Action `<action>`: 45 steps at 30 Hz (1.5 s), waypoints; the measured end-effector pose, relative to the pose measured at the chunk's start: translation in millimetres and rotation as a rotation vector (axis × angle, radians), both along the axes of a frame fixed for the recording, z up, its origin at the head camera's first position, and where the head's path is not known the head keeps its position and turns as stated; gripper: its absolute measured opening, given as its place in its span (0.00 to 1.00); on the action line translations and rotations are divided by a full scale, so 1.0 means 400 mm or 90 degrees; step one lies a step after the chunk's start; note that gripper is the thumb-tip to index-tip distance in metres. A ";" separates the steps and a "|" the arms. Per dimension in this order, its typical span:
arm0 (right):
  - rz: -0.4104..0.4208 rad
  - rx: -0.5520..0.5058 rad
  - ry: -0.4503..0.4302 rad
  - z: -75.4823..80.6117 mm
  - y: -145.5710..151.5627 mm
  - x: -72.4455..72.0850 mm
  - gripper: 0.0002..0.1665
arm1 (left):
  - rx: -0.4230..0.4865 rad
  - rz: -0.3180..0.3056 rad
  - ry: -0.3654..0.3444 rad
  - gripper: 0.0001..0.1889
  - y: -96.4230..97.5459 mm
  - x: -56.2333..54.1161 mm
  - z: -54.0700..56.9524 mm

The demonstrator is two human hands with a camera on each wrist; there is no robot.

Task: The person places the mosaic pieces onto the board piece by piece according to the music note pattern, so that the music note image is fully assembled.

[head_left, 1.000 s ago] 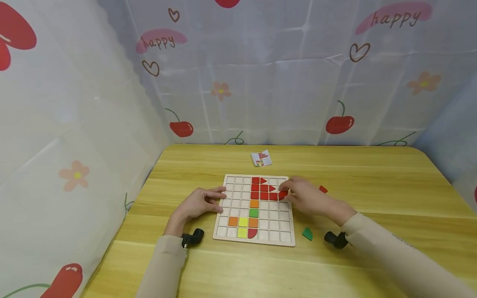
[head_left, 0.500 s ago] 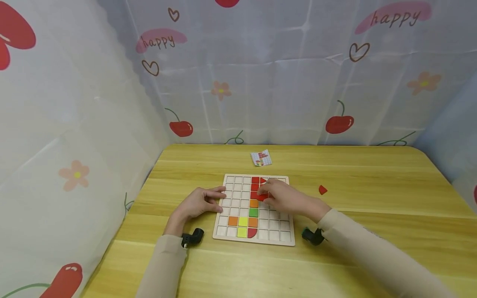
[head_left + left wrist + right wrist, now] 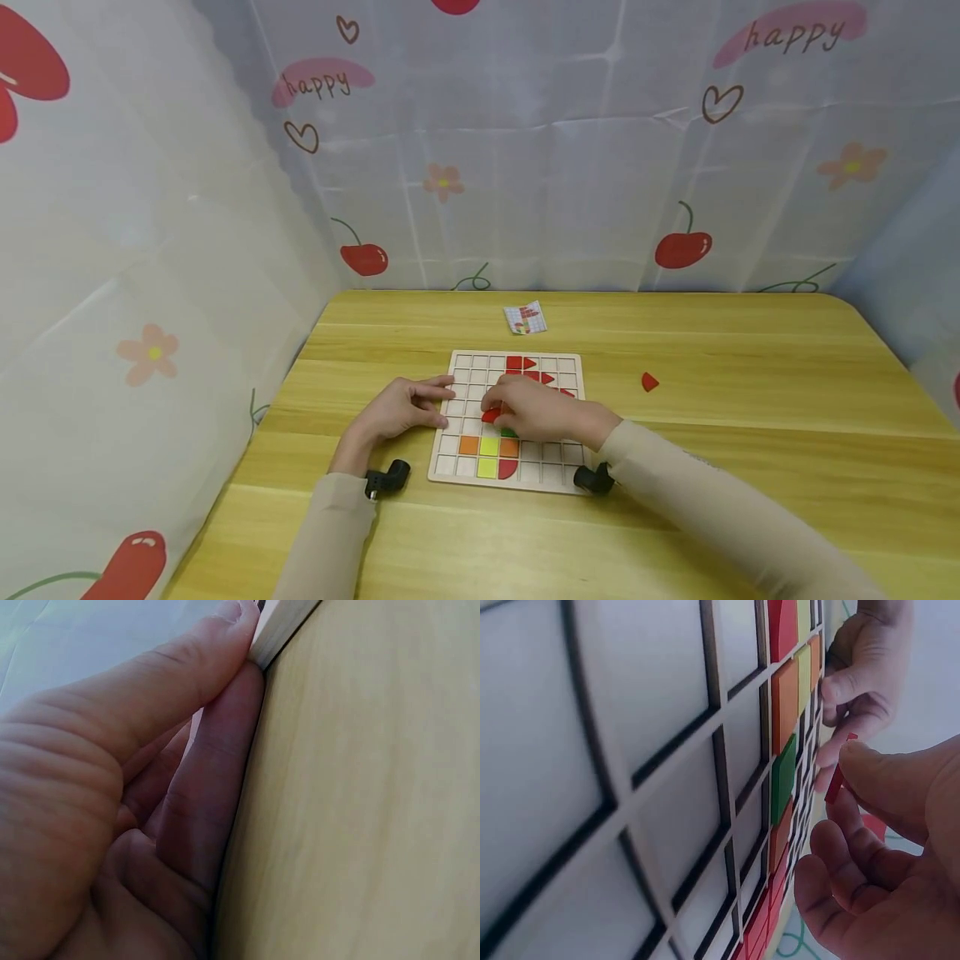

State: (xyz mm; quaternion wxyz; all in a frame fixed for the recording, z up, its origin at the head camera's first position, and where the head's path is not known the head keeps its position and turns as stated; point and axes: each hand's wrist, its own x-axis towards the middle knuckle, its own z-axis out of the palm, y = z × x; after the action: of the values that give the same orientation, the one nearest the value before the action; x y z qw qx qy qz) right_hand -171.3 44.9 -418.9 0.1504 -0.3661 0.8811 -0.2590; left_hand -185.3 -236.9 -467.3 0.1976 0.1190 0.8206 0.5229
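Note:
In the head view, a wooden grid board (image 3: pixel 460 472) lies on the table with red, orange, green and yellow tiles in its cells. My right hand (image 3: pixel 538 412) is over the board's middle and pinches a curved-edged red tile (image 3: pixel 491 414) between thumb and finger. The right wrist view shows that red tile (image 3: pixel 841 769) edge-on, clear of the board beside the green tile (image 3: pixel 782 778). At the board's left edge rests my left hand (image 3: pixel 401 408), its fingertips and thumb touching the rim. Close up in the left wrist view, the thumb (image 3: pixel 187 660) meets the board edge (image 3: pixel 281 630).
A small pattern card (image 3: pixel 526 318) lies behind the board. To the right, a loose red quarter-round tile (image 3: pixel 649 382) lies on the table (image 3: pixel 750 358). Black wrist cameras (image 3: pixel 388 477) sit at both cuffs. Patterned curtains stand at the back and sides.
My right hand has moved left across the board with the red tile, from the right edge to the middle. The green loose tile is now hidden by the right arm. My left hand stays put.

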 end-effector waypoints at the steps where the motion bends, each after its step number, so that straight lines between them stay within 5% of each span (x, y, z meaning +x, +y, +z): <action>1: 0.001 0.003 -0.005 0.000 -0.006 0.001 0.14 | -0.001 -0.002 0.001 0.23 0.000 0.000 0.001; 15: 0.052 0.057 0.045 -0.013 -0.083 0.003 0.11 | 0.010 -0.017 0.007 0.23 0.002 0.002 0.001; 45: 0.079 0.042 0.089 -0.010 -0.076 -0.003 0.11 | 0.003 -0.012 0.008 0.22 -0.001 0.002 0.004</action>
State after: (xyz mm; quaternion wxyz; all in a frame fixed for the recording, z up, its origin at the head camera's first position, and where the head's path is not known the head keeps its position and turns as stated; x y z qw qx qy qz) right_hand -172.4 14.5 -423.0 0.1162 -0.4320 0.8730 -0.1941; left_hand -184.6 -237.3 -465.7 0.1970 0.1308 0.8195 0.5220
